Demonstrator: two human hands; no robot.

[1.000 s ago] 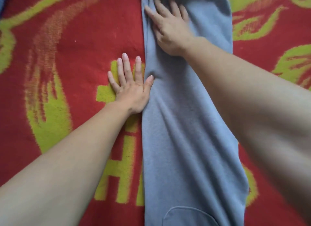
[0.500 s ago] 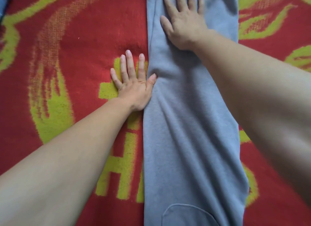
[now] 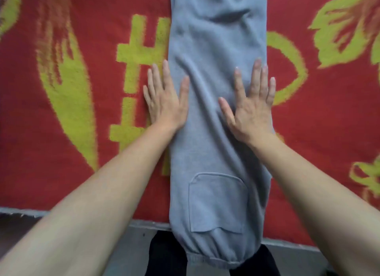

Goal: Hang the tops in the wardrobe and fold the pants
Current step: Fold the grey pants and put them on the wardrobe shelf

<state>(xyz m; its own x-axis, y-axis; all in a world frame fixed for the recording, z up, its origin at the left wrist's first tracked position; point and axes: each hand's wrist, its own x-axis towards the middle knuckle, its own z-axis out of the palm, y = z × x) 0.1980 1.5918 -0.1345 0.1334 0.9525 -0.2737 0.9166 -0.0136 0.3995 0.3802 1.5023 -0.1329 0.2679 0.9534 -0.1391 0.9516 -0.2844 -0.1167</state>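
Pants [image 3: 218, 156], grey and folded into one long strip, lie on a red blanket [image 3: 82, 173] patterned in yellow-green. Their long axis runs straight away from the person. The gathered waistband [image 3: 213, 261] is at the near end and hangs just over the blanket's edge, while the legs point away and run out of sight at the top.

At the strip's left edge the left hand [image 3: 166, 103] lies flat, fingers straight and close together on the blanket, thumb on the grey cloth. Near the waistband a patch pocket [image 3: 218, 203] faces up and lies flat; I cannot tell what is inside it. On the strip's right half the right hand [image 3: 250, 109] presses down flat, fingers straight and slightly spread, the little finger at the right edge.
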